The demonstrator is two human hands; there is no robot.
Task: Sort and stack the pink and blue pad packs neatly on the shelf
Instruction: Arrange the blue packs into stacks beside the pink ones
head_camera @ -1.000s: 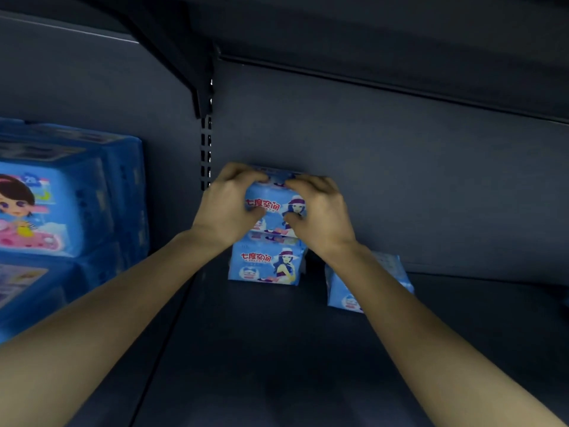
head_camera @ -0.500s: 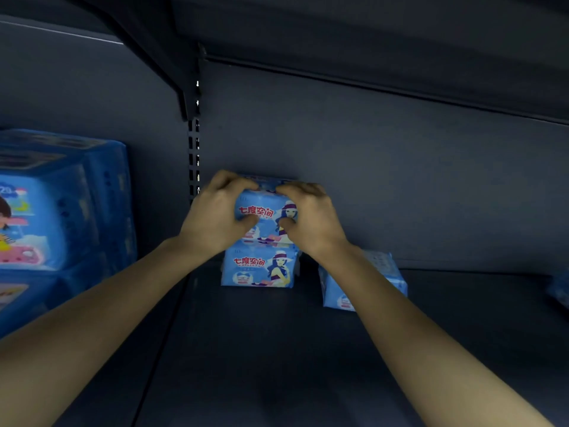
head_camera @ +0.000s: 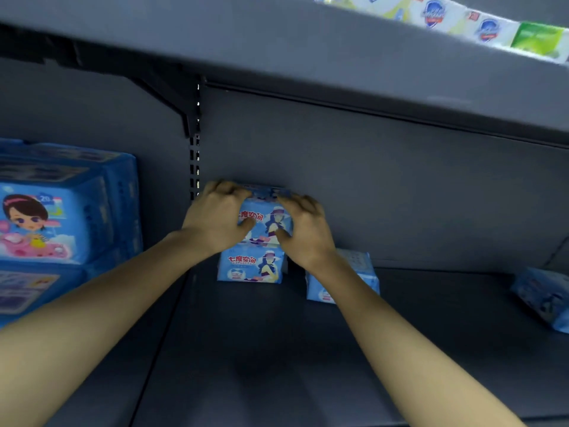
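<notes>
Both left hand (head_camera: pixel 215 221) and right hand (head_camera: pixel 308 234) grip upper pack (head_camera: pixel 265 215) atop lower pack (head_camera: pixel 250 268).

Light: dim, bluish, cool | Brightest: upper right, white packs (head_camera: pixel 455 16) on upper shelf (head_camera: pixel 277 41) | Shadow: soft patch on shelf floor (head_camera: pixel 261 374) | Blur: motion smear throughout, top pack (head_camera: pixel 264 218) print soft | Edges: wide-angle bowing

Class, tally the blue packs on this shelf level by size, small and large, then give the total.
Small blue packs: 4 (held pack, pack under it, pack right of the stack, pack at the far right)
Large blue packs: 2 showing fronts (upper large pack, lower large pack)
Total: 6
</notes>
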